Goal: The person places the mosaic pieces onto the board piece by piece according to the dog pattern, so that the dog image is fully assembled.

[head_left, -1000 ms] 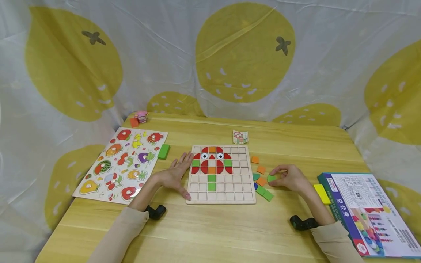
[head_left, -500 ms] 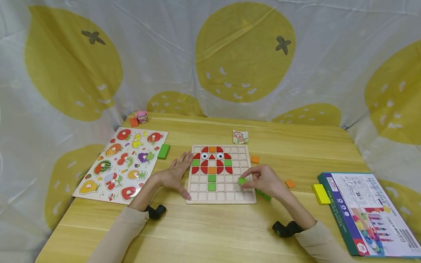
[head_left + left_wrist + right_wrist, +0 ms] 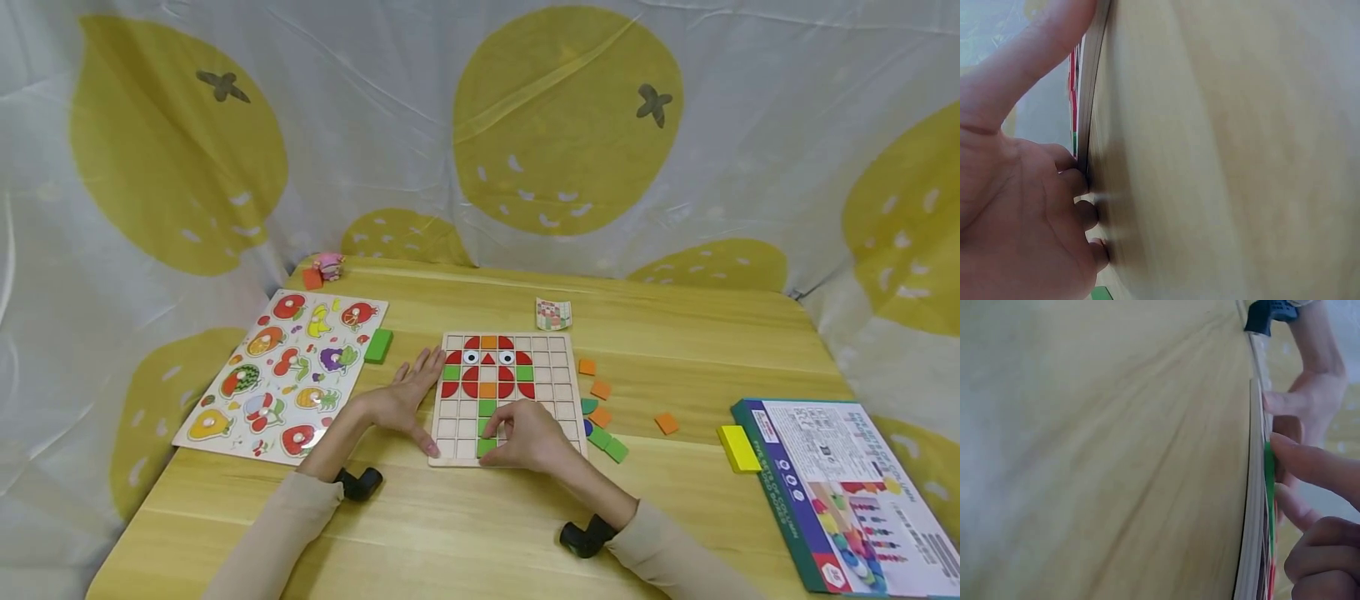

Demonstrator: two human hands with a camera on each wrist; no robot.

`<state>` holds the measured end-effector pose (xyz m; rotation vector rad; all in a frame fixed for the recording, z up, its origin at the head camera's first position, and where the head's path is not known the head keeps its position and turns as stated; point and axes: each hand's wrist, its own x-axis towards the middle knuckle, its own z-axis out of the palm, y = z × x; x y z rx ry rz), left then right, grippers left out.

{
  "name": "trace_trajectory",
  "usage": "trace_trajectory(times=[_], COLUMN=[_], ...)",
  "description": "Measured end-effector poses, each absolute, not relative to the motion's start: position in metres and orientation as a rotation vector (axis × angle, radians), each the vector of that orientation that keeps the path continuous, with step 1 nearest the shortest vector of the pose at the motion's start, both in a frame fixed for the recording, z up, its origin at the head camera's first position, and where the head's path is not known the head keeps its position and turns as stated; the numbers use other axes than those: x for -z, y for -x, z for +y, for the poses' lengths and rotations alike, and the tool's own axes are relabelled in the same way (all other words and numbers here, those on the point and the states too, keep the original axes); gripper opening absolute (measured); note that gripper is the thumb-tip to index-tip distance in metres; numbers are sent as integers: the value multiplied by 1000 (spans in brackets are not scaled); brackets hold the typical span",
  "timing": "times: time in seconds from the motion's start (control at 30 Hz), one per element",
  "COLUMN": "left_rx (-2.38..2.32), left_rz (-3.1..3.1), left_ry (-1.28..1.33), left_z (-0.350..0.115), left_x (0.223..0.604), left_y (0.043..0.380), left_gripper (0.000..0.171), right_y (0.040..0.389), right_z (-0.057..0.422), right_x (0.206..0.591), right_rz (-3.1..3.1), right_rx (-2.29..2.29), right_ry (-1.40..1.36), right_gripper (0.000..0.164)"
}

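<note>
A wooden grid board lies mid-table, its upper cells filled with red, orange and green tiles and two eye tiles. In the head view my right hand pinches a green square tile between thumb and finger, at the bottom row below two other green squares. The right wrist view shows fingertips at a green edge on the board's top; whether the tile is fully seated I cannot tell. My left hand rests spread along the board's left edge. Its thumb and fingers touch that edge in the left wrist view.
Loose orange and green tiles lie right of the board. A small pattern card is behind it. A fruit puzzle and green block lie left; a box and yellow block lie right.
My right hand has carried the green square tile left from beside the loose tiles, across the board, to its bottom row. My left hand has stayed at the board's left edge.
</note>
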<state>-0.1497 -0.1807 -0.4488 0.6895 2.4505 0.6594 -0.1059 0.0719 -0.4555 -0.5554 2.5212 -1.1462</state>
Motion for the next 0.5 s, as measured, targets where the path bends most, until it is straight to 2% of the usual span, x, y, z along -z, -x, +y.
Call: trace_trajectory(times=[0.3, 0.5], left_rx=[-666, -658], left_rz=[2434, 2437], left_ry=[-663, -676], left_z=[-180, -181], left_x=[449, 450], left_y=[150, 151], left_gripper=[146, 146], right_y=[109, 111], right_z=[83, 85], right_x=[455, 455], right_rz=[2427, 2426], right_rx=[1196, 1152], right_ry=[535, 586], right_gripper=[17, 18])
